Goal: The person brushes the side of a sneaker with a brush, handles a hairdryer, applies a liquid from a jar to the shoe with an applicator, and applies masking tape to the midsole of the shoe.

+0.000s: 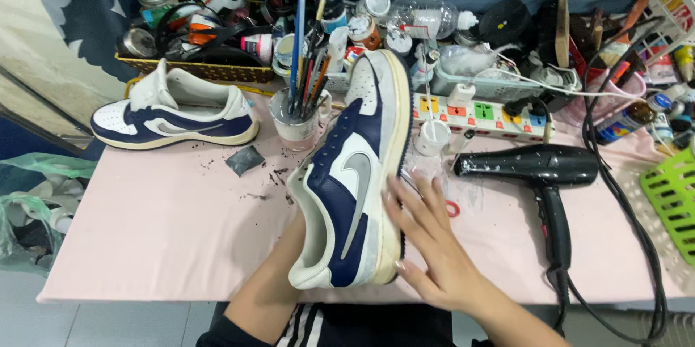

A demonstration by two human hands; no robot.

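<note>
A navy and white sneaker (pixel 351 180) with a grey side stripe is held on its side above the pink table (pixel 159 231), toe pointing away. My left hand (pixel 289 246) is pushed inside the shoe's opening; only the wrist and forearm show. My right hand (pixel 427 242) lies flat with spread fingers against the cream sole edge. The matching second sneaker (pixel 174 115) rests upright at the table's back left.
A black hair dryer (pixel 539 173) lies right of the shoe, its cord trailing off the front edge. A cup of paintbrushes (pixel 297 119), a power strip (pixel 481 112), a basket of bottles (pixel 199 32) and a green basket (pixel 673 199) crowd the back and right.
</note>
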